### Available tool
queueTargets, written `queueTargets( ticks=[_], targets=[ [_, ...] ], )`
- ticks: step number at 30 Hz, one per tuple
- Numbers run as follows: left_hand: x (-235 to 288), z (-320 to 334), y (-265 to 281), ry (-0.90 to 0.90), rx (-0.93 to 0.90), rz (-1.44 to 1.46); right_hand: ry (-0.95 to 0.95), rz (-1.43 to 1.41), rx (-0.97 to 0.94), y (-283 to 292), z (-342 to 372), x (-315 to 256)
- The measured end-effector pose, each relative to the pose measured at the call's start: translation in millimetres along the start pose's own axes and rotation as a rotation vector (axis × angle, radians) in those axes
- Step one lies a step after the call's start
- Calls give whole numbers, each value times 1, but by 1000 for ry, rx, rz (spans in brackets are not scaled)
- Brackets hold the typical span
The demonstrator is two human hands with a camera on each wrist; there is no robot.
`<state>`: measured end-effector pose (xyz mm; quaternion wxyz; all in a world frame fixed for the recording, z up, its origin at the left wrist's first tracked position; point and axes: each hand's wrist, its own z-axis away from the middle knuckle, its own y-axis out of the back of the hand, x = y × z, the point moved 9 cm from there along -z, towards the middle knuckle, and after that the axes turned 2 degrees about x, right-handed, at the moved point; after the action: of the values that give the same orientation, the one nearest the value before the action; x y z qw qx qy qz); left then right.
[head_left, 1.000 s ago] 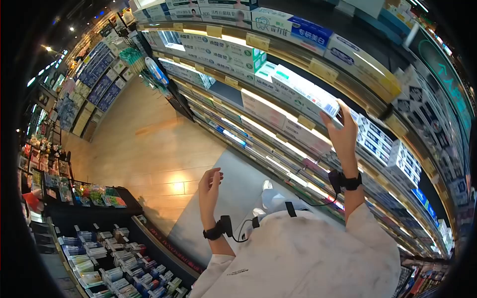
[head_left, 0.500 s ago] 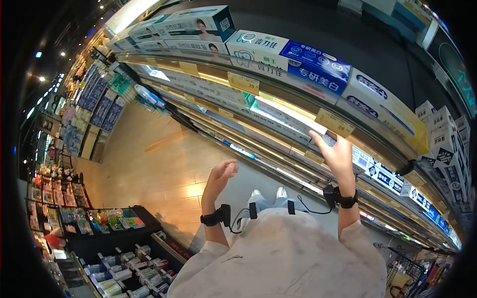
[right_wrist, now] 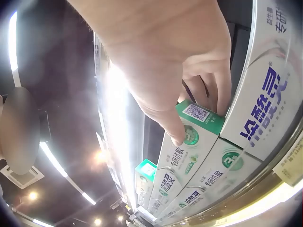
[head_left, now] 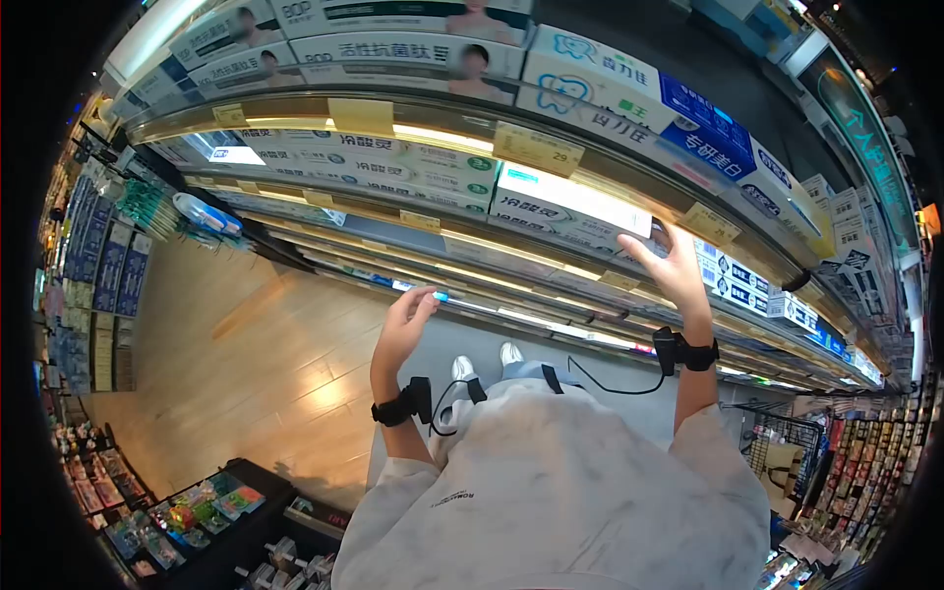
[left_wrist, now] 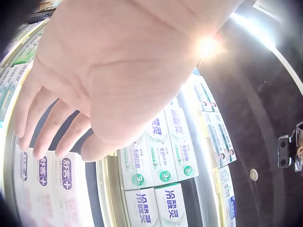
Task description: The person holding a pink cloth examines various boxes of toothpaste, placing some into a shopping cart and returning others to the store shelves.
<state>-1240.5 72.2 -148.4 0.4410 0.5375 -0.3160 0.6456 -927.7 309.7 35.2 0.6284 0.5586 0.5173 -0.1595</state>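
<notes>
My right hand (head_left: 678, 270) reaches in under the upper shelf ledge and grips the near end of a white and green toothpaste box (head_left: 580, 202). In the right wrist view the thumb presses the printed face of this toothpaste box (right_wrist: 173, 153), while the other fingers go behind its green end with a QR code. The box lies on top of another toothpaste box (right_wrist: 222, 168) of the same kind. My left hand (head_left: 401, 329) hangs in front of the lower shelves, holding nothing. Its fingers (left_wrist: 66, 135) are loosely bent in the left wrist view.
Toothpaste boxes (head_left: 393, 49) line the ledge above, with yellow price tags (head_left: 536, 147) along its edge. Black-and-white boxes (head_left: 737, 280) stand right of my right hand. A black wire basket (head_left: 782, 442) is at the lower right. Behind at lower left stands a dark display (head_left: 236, 482).
The head view has swung round and nearer to the shelves. My right hand stays at the end of the box. My left hand has come up closer to the lower shelves.
</notes>
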Motion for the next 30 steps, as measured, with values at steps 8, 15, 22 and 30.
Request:
queueTargets(
  ticks=[8,15,22,30],
  targets=[
    [-10,-3,31,-37,-18,-27,-31,-57,-45,-12,1,-6],
    [-12,5,56,-26,-5,41,19,-21,41,-7,0,0],
    [-23,5,76,-28,-18,30,15,-69,48,-12,3,1],
    [-25,-3,76,-21,-97,8,-15,-23,-13,-13,6,-8]
  ],
)
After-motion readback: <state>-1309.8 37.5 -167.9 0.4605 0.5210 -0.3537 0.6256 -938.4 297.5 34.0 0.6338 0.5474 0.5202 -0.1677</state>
